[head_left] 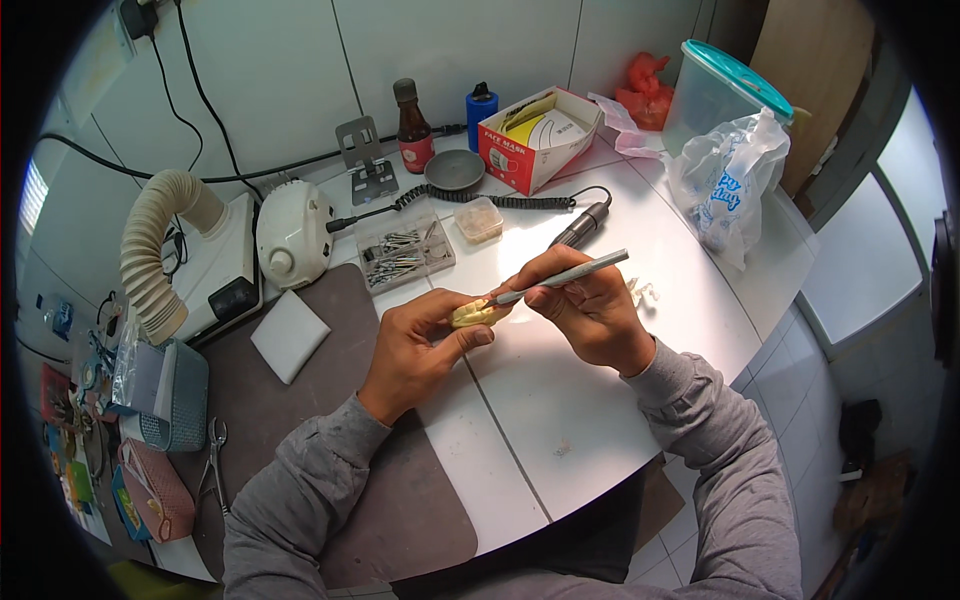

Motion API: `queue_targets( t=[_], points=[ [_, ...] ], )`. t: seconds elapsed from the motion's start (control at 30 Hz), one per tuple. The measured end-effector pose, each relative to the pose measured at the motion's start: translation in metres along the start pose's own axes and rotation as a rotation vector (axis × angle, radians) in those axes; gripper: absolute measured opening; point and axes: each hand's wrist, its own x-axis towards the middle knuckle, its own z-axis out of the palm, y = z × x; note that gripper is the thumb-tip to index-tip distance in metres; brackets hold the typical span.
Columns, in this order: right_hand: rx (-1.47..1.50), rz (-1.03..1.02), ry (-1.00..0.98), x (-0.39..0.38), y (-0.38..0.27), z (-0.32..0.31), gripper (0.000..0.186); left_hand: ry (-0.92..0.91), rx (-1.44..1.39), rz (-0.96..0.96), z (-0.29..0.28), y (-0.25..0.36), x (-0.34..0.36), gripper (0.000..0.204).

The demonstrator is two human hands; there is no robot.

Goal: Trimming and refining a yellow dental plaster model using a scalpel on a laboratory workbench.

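Note:
My left hand (420, 350) grips a pale yellow dental model (473, 315) between thumb and fingers, near the middle of the desk. My right hand (595, 325) holds a slim grey metal instrument (590, 267) like a pen, its tip at the top of the model. Behind my right hand lies a black rotary handpiece (585, 225) with a coiled cord. Some small white pieces (645, 292) show just right of that hand. A compartment box of small bits (390, 265) and a small lidded container (478, 220) sit beyond my hands.
A dust extractor (230, 260), white control unit (290, 230), white pad (290, 335), pliers (215, 450) and baskets (175, 420) stand left. Along the back are a metal stand (360, 160), bottle (415, 140), blue canister (482, 108), dish (454, 170), mask box (540, 140), tub (710, 100) and plastic bag (725, 190).

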Motion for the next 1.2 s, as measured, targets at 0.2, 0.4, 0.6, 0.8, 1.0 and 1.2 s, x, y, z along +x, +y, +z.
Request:
queue_targets(
  t=[0.2,0.4,0.6,0.8,1.0,1.2],
  points=[
    [0.036,0.018,-0.001,-0.0014,0.0002,-0.0011,0.012,-0.007,-0.019,-0.031,0.0015,0.0004,0.0007,0.031],
    [0.087,0.093,-0.011,-0.001,-0.0012,-0.0021,0.012,-0.007,-0.017,-0.018,0.0011,0.0013,-0.0009,0.031],
    [0.115,0.153,-0.032,0.0008,-0.0033,-0.0061,0.013,-0.011,-0.008,-0.027,0.0016,0.0022,-0.0012,0.031],
    [0.1,0.164,-0.04,0.0011,-0.0017,-0.007,0.013,-0.018,-0.017,0.0,0.0004,-0.0001,-0.0009,0.034],
    [0.143,0.112,-0.003,-0.0005,-0.0009,-0.0038,0.011,-0.031,-0.01,-0.032,0.0004,-0.0007,-0.0004,0.035],
    [0.069,0.082,-0.024,0.0005,-0.0037,-0.0042,0.011,-0.022,-0.021,-0.026,0.0003,0.0001,-0.0011,0.033]
  ],
)
